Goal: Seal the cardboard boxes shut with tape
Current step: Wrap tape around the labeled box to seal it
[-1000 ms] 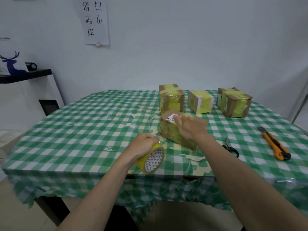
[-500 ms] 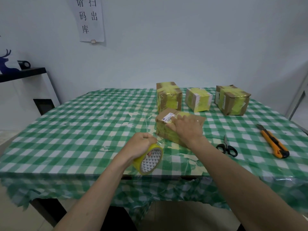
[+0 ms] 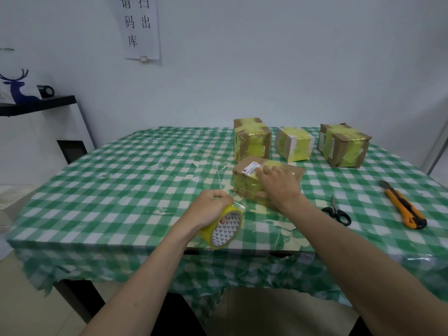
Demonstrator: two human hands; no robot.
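Now the left hand point(image 3: 210, 209) curls its grip round a yellow roll of clear packing tape point(image 3: 224, 227) with a white patterned core, held just above the near edge of the worktop point(image 3: 121, 180), a table under a green-and-white checked plastic cloth. A thin clear strip runs from the roll up and away toward the low brown cardboard box point(image 3: 264, 183), already partly wrapped in yellowish tape, which lies just beyond it near the middle. The right hand point(image 3: 278, 184) rests flat on top of that box, fingers spread and pressing beside its white printed label point(image 3: 252, 168).

To do this step well, I judge the roll should be kept pulling so the strip stays taut, while the flat hand smooths the tape along the seam from the stuck end outward, pushing out bubbles before cutting.

Farther back stand three more brown cardboard boxes point(image 3: 252, 141) banded in yellow tape, side by side. To the right lie black-handled scissors point(image 3: 337, 213) and, farther right, an orange utility knife point(image 3: 403, 207).

Where the clear strip meets the box is hard to make out, since the film is nearly invisible against the cloth. The right hand covers much of the box top, so the flap seam cannot be seen, and the left fingertips are mostly hidden behind the roll.
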